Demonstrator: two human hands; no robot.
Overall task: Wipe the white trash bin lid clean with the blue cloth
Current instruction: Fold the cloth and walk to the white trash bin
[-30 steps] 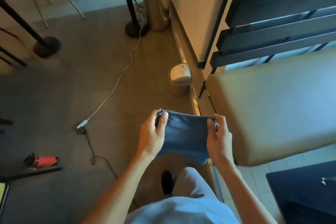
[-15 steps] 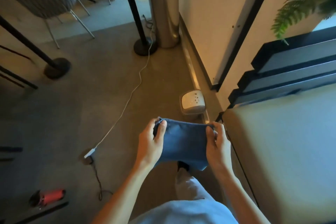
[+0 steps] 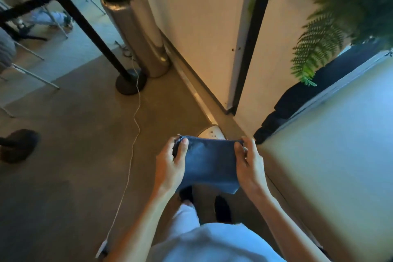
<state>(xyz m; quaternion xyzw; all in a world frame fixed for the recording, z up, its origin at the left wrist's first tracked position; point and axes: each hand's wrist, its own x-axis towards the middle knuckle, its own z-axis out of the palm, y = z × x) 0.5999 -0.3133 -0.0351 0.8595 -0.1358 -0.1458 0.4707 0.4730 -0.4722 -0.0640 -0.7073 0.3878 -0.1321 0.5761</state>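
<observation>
Gripping the blue cloth (image 3: 207, 166) at centre frame, my left hand (image 3: 170, 168) pinches its left edge and my right hand (image 3: 249, 167) pinches its right edge, stretching it flat. Just above the cloth's top edge, the white trash bin lid (image 3: 211, 133) shows partly, on the floor beside the wall.

Left hand (image 3: 170, 168) and right hand (image 3: 249, 168) stretch blue cloth (image 3: 209, 166) above white lid (image 3: 210, 133).

A brown floor (image 3: 63, 155) carries the white bin (image 3: 209, 133), a steel planter (image 3: 138, 34) and a white cable (image 3: 133, 134)
</observation>
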